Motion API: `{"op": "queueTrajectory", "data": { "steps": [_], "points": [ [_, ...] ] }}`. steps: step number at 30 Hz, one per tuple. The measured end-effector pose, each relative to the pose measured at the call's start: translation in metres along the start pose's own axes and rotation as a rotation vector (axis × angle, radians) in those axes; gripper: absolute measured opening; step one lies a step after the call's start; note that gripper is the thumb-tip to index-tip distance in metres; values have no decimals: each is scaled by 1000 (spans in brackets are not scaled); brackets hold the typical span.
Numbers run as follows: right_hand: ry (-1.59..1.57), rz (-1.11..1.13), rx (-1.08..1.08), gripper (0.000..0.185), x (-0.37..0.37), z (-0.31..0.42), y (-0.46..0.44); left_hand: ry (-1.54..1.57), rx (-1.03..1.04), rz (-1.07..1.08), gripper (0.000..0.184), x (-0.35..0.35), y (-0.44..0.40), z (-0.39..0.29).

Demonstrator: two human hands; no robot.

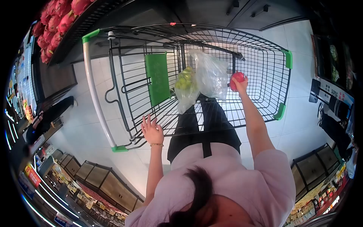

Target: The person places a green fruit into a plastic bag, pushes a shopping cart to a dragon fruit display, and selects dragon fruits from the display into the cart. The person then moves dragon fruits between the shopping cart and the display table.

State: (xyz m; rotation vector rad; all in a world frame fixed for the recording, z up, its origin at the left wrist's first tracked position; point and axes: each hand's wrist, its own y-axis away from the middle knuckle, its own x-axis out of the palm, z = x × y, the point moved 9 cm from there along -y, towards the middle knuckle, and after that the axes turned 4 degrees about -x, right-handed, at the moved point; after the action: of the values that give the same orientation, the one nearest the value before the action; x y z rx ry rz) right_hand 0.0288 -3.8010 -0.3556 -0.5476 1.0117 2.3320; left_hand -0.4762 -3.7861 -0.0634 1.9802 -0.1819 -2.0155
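My right hand (241, 84) is wrapped round a red dragon fruit (236, 78) inside the shopping cart (264, 99). Beside it in the cart lies a clear plastic bag (212, 77) whose contents I cannot make out. A second clear bag, with green fruit (185, 80) in it, rests against that one. My left hand (152, 130) hovers at the cart's near side rail, fingers spread, with nothing in it. A green panel (157, 78) stands at the handle end of the cart.
More dragon fruit (56, 22) are heaped on a display at the upper left. Dark cabinets (242, 13) line the far side. People in dark clothes stand to the left (49, 117) and right (334, 126). Wooden-fronted shelving (109, 185) lies behind me.
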Motion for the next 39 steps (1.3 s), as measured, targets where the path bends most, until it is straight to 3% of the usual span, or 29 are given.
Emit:
{"op": "queueTrajectory", "data": {
  "steps": [1,5,9,11,19,23,24,26,28,31,33,35,37,38,39],
  "points": [
    [173,-6,16,108,-11,-3,3,5,-2,-7,29,0,0,1],
    [234,125,14,102,-4,-17,16,-1,12,-37,27,-5,-1,2],
    [-41,200,-109,98,54,-41,13,-7,13,-45,28,-3,-1,1],
    [100,254,-118,98,66,-8,32,-14,18,-56,28,-2,0,3],
    [324,358,-67,96,120,5,50,18,7,-56,28,-7,2,4],
    [325,384,-260,118,121,6,48,36,16,-75,27,-10,1,6],
    [228,394,-341,117,108,14,46,33,20,-82,27,-12,2,5],
    [229,356,-413,92,49,45,53,57,26,-101,26,-9,4,8],
    [313,147,-602,58,-40,86,67,35,14,-109,25,-7,3,10],
    [649,-353,-634,49,-196,128,119,-44,-28,-96,24,-4,7,16],
    [859,-634,-452,51,-274,119,154,-60,-28,-103,24,-1,7,21],
    [862,-773,-103,52,-322,44,157,-60,-45,-83,24,-1,10,24],
    [344,-509,-70,49,-329,-141,65,-66,-53,-61,24,0,12,25],
    [-288,-56,-43,52,-284,-169,49,-53,-74,-58,23,1,13,29],
    [-805,318,247,55,-237,-193,55,-63,-72,-64,23,2,13,30]
  ]
}}
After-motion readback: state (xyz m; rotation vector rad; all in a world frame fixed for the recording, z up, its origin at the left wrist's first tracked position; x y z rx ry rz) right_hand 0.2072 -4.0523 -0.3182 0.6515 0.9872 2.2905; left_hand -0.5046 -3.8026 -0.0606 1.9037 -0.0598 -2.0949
